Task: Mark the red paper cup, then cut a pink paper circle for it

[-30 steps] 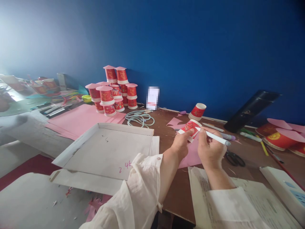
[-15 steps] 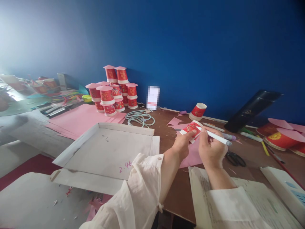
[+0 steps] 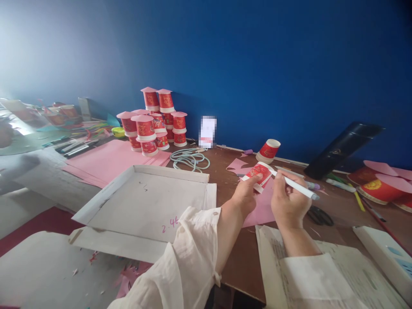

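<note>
My left hand (image 3: 243,195) is closed around a red paper cup (image 3: 259,174) with a white rim, held tilted above a pink paper sheet (image 3: 260,208) on the brown table (image 3: 240,262). In my right hand (image 3: 287,201) a white pen (image 3: 298,186) is gripped, its tip touching the cup's right side. Both forearms come up from the bottom in white sleeves.
A stack of red cups with pink caps (image 3: 153,124) stands at the back by the blue wall. Another red cup (image 3: 268,151) lies tilted behind my hands. White cardboard tray (image 3: 144,201), coiled cable (image 3: 189,159), black flask (image 3: 343,148), scissors (image 3: 318,215), markers, open book (image 3: 325,274) surround me.
My right hand with the pen has shifted slightly right and the pen tip stays on the cup. The left hand keeps the cup almost still.
</note>
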The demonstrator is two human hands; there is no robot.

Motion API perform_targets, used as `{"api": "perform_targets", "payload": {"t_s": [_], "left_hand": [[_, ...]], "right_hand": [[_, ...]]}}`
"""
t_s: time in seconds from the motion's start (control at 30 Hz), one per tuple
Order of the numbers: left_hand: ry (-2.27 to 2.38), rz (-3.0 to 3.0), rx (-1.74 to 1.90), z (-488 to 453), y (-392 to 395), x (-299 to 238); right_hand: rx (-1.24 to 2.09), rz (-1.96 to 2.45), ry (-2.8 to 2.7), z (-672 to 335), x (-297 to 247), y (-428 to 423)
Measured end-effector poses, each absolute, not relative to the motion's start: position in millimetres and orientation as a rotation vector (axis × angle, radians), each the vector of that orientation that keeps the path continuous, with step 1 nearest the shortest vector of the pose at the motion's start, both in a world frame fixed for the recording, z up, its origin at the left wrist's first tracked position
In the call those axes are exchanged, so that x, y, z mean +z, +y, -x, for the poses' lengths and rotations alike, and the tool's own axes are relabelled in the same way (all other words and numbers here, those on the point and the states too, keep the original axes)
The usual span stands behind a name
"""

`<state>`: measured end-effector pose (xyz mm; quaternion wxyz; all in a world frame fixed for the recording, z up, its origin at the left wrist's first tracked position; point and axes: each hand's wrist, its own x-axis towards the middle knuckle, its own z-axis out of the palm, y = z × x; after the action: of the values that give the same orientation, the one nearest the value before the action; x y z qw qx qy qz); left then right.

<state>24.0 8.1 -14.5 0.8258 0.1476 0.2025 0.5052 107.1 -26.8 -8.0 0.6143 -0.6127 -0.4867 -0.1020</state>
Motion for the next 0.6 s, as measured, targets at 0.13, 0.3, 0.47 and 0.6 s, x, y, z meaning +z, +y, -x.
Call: {"api": "perform_targets", "payload": {"t_s": [0.13, 0.3, 0.47, 0.6], "left_hand": [[0.463, -0.329, 1.078, -24.9, 10.1, -17.5], [0.465, -0.352, 1.084, -25.7, 11.9, -19.8], [0.491, -0.333, 1.081, -25.7, 11.8, -18.7], [0.5, -0.344, 1.086, -25.2, 10.6, -17.0]], "right_hand": [[-0.223, 1.431, -1.145, -105.8, -8.0, -27.3], [-0.223, 1.444, -1.136, -104.6, -7.5, -27.6], [-0.229, 1.454, -1.134, -104.7, -7.1, -27.8], [-0.23, 1.465, -1.133, -104.3, -5.9, -28.2]]}}
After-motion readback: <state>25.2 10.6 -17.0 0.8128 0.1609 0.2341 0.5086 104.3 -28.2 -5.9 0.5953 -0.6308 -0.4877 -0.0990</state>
